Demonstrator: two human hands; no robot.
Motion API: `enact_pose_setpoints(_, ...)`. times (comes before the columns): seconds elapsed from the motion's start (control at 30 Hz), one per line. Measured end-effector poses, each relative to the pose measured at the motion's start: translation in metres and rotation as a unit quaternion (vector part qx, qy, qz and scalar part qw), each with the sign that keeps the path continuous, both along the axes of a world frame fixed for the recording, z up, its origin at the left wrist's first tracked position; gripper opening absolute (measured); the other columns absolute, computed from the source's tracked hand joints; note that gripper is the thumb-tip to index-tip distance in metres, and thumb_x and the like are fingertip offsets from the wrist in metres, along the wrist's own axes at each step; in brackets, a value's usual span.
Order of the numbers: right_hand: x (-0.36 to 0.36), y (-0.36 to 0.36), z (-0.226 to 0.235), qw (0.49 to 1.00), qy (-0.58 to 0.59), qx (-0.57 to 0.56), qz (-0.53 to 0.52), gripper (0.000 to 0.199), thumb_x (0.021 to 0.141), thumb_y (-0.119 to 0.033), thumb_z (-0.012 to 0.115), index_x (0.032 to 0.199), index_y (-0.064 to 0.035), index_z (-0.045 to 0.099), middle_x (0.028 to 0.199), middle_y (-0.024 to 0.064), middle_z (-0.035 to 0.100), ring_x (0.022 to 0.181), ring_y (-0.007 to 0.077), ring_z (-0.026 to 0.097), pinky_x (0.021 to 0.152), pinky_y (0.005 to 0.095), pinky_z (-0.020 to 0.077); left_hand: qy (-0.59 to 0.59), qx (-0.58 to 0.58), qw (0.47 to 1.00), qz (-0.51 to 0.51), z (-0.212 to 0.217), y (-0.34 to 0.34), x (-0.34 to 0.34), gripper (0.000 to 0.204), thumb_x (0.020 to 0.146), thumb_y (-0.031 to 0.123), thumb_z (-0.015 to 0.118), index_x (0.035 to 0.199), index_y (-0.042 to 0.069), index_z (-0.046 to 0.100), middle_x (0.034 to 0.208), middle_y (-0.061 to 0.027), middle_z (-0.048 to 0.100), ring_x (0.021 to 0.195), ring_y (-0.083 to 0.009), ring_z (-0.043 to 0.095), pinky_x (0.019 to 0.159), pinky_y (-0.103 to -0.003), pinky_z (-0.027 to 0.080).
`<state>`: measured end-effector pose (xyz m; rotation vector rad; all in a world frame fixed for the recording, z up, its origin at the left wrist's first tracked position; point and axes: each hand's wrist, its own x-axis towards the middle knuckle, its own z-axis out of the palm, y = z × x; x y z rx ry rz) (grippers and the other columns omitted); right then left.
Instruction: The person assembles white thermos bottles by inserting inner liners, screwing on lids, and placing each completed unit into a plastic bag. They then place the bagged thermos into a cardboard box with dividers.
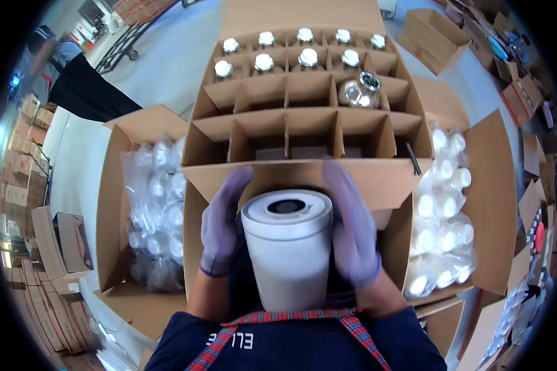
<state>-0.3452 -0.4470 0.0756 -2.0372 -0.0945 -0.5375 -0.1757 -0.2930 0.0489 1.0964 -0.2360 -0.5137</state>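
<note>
A white cylindrical container point(289, 260) with a round dark opening in its top stands upright close to my body. My left hand point(226, 216), in a pale glove, is beside its left side with the fingers stretched out. On the other side my right hand point(354, 229), gloved too and slightly blurred, is held open with straight fingers. Narrow gaps seem to separate both palms from the container. Just beyond is a divided cardboard box point(303, 168). One shiny silver flask point(360, 93) tilts in a cell there, its mouth uncovered.
Several white-capped silver bottles point(308, 59) fill the box's far rows. Cartons of bagged clear pieces point(158, 204) and bagged white-capped bottles point(442, 216) flank it. A dark rod point(413, 159) lies over its near right edge. Another person point(80, 83) is at the far left; an open carton point(433, 40) stands far right.
</note>
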Motion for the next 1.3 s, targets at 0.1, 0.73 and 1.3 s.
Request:
enact_pose_setpoints(0.1, -0.002, -0.002, 0.041, 0.993, -0.083, -0.06, 0.066, 0.076, 0.088, -0.058, 0.061, 0.131, 0.0042, 0.056, 0.128, 0.0246, 0.06, 0.119, 0.0438, 0.057, 0.106, 0.0498, 0.0415, -0.288, 0.253, 0.877, -0.288, 0.012, 0.0, 0.028, 0.042, 0.096, 0.012, 0.051, 0.134, -0.007, 0.053, 0.134, -0.024, 0.059, 0.129, -0.0313, 0.055, 0.109, -0.038, 0.041)
enact_pose_setpoints(0.73, 0.007, -0.009, 0.099, 0.995, -0.004, -0.061, 0.075, 0.068, 0.078, -0.041, 0.07, 0.128, 0.0033, 0.056, 0.135, 0.0264, 0.053, 0.119, 0.043, 0.057, 0.104, 0.0452, 0.0446, -0.033, 0.098, 0.956, -0.275, 0.018, -0.031, 0.009, 0.043, 0.101, 0.018, 0.04, 0.131, -0.008, 0.056, 0.137, -0.0213, 0.056, 0.131, -0.0285, 0.05, 0.113, -0.034, 0.035)
enact_pose_setpoints(1.3, -0.027, -0.033, 0.079, 0.982, -0.098, -0.037, 0.157, 0.028, 0.095, -0.021, 0.059, 0.114, -0.0023, 0.064, 0.12, 0.0201, 0.062, 0.117, 0.0425, 0.056, 0.104, 0.0515, 0.0429, 0.091, -0.077, 0.978, -0.173, -0.002, -0.018, -0.039, 0.044, 0.102, 0.026, 0.044, 0.131, -0.004, 0.058, 0.127, -0.0152, 0.063, 0.118, -0.0224, 0.059, 0.103, -0.033, 0.045)
